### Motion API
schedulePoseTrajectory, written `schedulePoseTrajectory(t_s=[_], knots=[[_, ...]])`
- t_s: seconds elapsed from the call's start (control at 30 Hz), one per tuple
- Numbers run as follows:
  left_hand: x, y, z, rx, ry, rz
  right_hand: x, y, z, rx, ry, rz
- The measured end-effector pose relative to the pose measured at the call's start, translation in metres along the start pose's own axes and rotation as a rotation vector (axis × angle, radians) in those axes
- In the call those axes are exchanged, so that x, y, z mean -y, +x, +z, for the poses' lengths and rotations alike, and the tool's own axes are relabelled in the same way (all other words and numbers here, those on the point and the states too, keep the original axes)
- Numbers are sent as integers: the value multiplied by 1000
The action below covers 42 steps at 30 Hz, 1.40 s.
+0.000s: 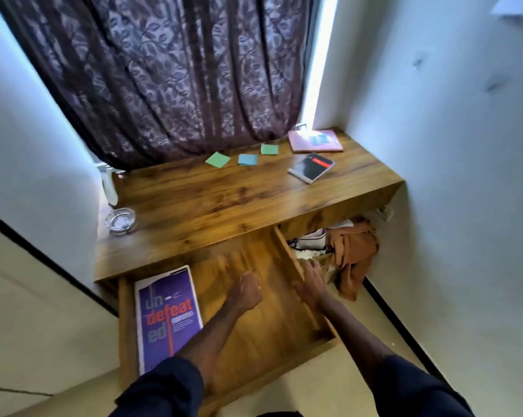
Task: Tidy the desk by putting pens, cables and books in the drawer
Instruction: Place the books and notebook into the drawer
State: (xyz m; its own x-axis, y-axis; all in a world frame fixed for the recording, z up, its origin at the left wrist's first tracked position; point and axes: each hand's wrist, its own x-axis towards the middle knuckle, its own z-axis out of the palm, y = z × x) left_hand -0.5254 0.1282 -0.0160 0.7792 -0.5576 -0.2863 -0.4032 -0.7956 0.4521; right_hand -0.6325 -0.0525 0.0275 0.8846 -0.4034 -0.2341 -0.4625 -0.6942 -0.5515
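under wooden desk (224, 200), open drawer (123, 326) holds one purple book (167, 319).

Both arms reach forward, bare below dark sleeves (167, 386) pushed up past the wrists. The left forearm (206, 335) runs toward 1 o'clock and ends in the left hand (245, 291), which is curled into a fist, knuckles up; it seems to hold nothing, though motion blur softens it. The right forearm (353, 329) angles toward 11 o'clock. The right hand (313, 285) lies palm down with its fingers (310, 267) stretched toward 12 o'clock.
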Motion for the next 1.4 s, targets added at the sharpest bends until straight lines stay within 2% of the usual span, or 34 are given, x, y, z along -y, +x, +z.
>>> schedulePoseTrajectory(t_s=[0.27,0.5,0.6,0.93,1.2,1.4], knots=[[-175,26,52,-120,30,81,-116,-17,-114,-85,44,-20],[-284,58,78,-149,77,210,-196,-14,-184,-178,27,21],[-311,81,90,-146,80,216,-226,-2,-197,-182,50,80],[-380,201,122,-215,31,144,-299,90,-249,-69,-22,89],[-421,308,93,-185,60,82,-317,196,-311,-68,4,32],[-420,353,73,-227,32,-30,-312,278,-324,11,-14,-65]])
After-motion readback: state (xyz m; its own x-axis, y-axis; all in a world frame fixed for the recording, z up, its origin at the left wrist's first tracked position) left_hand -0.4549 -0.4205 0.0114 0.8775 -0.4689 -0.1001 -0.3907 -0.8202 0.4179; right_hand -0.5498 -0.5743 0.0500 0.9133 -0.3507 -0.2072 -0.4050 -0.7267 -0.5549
